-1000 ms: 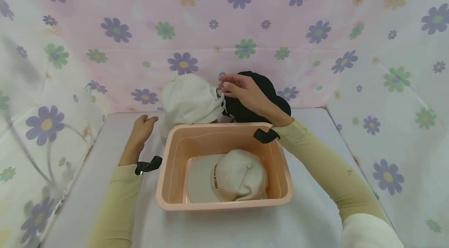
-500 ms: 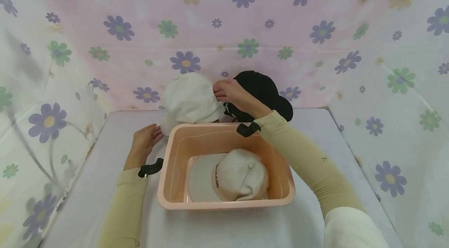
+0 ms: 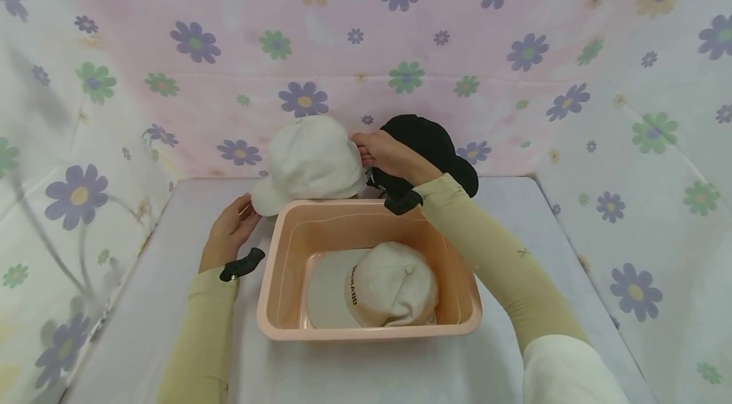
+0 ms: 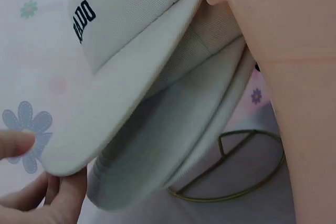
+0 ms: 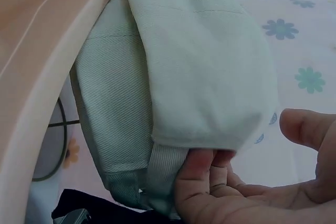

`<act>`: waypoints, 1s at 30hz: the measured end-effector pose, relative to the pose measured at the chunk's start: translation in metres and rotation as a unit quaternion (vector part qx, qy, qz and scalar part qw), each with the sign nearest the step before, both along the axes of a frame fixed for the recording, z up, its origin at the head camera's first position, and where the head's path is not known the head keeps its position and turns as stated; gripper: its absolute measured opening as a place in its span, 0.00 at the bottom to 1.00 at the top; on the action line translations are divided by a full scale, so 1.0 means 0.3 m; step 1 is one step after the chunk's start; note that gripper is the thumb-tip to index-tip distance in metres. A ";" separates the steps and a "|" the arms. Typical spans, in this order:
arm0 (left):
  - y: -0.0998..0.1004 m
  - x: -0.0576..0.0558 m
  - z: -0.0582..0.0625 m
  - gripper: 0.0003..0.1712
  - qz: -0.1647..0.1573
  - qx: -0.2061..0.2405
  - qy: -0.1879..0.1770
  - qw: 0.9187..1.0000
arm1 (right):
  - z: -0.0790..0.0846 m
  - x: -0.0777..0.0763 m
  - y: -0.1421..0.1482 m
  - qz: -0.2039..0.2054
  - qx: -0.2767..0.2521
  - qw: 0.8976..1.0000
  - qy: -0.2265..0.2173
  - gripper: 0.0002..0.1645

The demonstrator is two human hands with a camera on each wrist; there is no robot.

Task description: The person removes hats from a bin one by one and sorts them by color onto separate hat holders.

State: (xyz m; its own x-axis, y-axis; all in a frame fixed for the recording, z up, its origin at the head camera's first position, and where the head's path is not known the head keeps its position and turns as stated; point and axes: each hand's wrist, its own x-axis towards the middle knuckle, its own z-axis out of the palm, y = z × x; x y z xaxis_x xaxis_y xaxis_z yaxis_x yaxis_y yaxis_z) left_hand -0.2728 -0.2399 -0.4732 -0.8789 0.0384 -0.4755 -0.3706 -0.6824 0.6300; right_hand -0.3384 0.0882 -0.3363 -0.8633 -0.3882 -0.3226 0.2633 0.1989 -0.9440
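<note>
A light-coloured baseball cap with dark lettering on its front sits behind the bin, its brim pointing left. My left hand is at the brim's tip: in the left wrist view the fingers lie beneath the edge and the thumb stands off it. My right hand is at the cap's back; its fingers reach under the rear rim by the strap, while the thumb is held apart. At least one more light cap lies directly below this one.
A peach plastic bin stands in front, holding a beige cap. Beside the right hand is a black cap. A thin metal wire stand shows under the light caps. Flowered cloth walls surround the white table.
My left hand has come in to the brim, and my right hand has moved left and down to the cap's back. The cap's brim has swung up slightly and left.
</note>
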 end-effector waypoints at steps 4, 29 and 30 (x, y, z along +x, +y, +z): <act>0.015 -0.038 -0.001 0.28 -0.028 0.048 0.017 0.998 | -0.001 -0.016 -0.011 -0.016 -0.001 0.999 -0.032 0.33; 0.020 -0.116 0.105 0.44 -0.016 -0.131 0.130 0.983 | -0.036 -0.035 0.002 -0.025 -0.092 0.994 0.047 0.35; 0.020 -0.119 0.102 0.45 -0.020 -0.143 0.127 0.981 | -0.039 -0.035 0.002 -0.030 -0.093 0.994 0.048 0.35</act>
